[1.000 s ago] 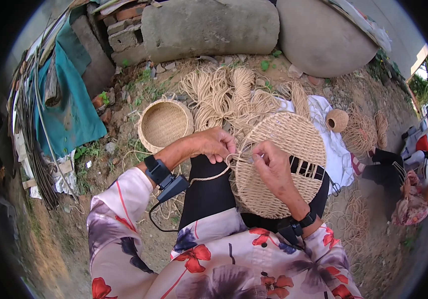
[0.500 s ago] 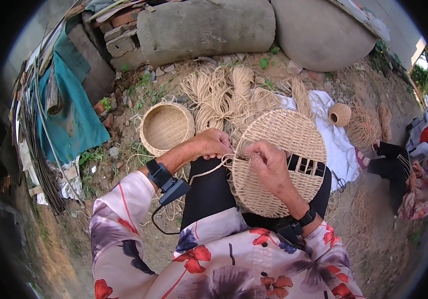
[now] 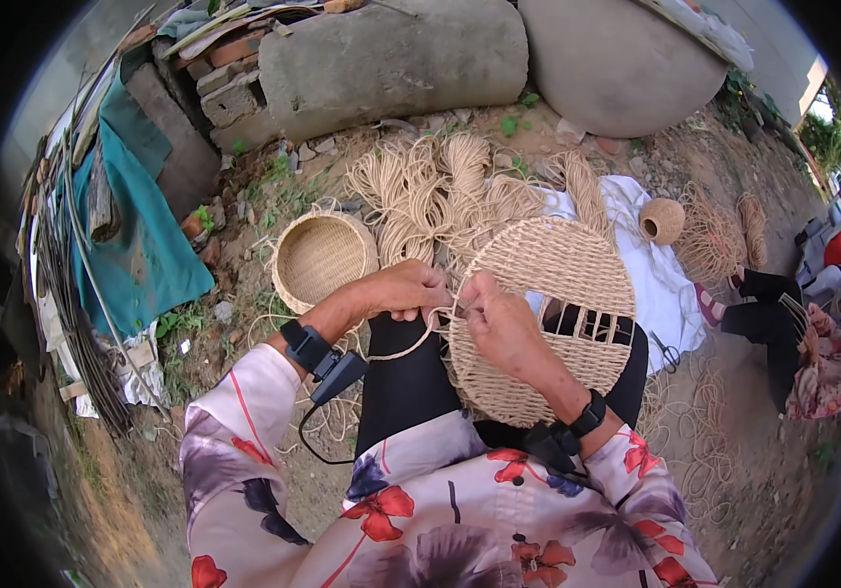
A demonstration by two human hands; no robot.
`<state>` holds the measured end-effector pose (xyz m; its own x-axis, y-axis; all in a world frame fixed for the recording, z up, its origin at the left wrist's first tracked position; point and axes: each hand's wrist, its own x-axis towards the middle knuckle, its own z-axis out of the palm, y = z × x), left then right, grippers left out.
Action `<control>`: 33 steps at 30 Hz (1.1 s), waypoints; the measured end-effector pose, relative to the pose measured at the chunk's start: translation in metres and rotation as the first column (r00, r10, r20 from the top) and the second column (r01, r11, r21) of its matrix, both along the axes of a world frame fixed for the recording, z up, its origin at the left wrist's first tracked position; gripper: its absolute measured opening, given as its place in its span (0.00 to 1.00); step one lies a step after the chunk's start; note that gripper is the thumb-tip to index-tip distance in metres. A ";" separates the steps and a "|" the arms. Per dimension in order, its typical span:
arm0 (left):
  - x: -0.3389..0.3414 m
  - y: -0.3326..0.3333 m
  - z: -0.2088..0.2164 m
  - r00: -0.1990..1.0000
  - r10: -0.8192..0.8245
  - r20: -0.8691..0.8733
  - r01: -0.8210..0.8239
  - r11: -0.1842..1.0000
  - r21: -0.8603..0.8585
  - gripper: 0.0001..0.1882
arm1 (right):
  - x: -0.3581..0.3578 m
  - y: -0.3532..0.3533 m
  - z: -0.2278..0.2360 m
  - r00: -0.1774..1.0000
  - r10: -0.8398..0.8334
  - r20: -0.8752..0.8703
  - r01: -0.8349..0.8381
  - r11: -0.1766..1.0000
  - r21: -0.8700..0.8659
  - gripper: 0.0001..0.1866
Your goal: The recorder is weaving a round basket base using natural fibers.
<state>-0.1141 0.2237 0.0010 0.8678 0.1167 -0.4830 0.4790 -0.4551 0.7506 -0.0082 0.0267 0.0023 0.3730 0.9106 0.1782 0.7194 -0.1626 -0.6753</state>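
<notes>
I observe the left hand (image 3: 403, 291) pinching cord (image 3: 407, 352); the right hand (image 3: 506, 325) contacts the woven disc (image 3: 548, 253), grip obscured. The round basket (image 3: 322, 257) opens upward, inner floor exposed.

cord (image 3: 409, 351): ends hidden | woven panel (image 3: 552, 253): part covered | shirt (image 3: 464, 500): cropped below

Woven disc (image 3: 557, 250): tan, round, twisted-strand weave, broad face showing, lying over the lap (image 3: 401, 387) | unfilled slot (image 3: 587, 321) right of centre, bridged by short strands (left end hidden) | loose tan cord (image 3: 403, 354): curving slackly away beside left rim
</notes>
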 end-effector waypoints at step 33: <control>-0.030 -0.073 -0.001 0.736 0.375 0.563 -0.514 0.851 0.105 0.06 | -0.001 0.001 -0.013 0.986 -0.003 -0.166 0.035 0.981 0.192 0.10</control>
<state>-0.1441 0.1510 0.0000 0.7914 0.6022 0.1048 0.2566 -0.4829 0.8372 -0.0095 0.0280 -0.0110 0.4289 0.8571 0.2853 0.5943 -0.0299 -0.8037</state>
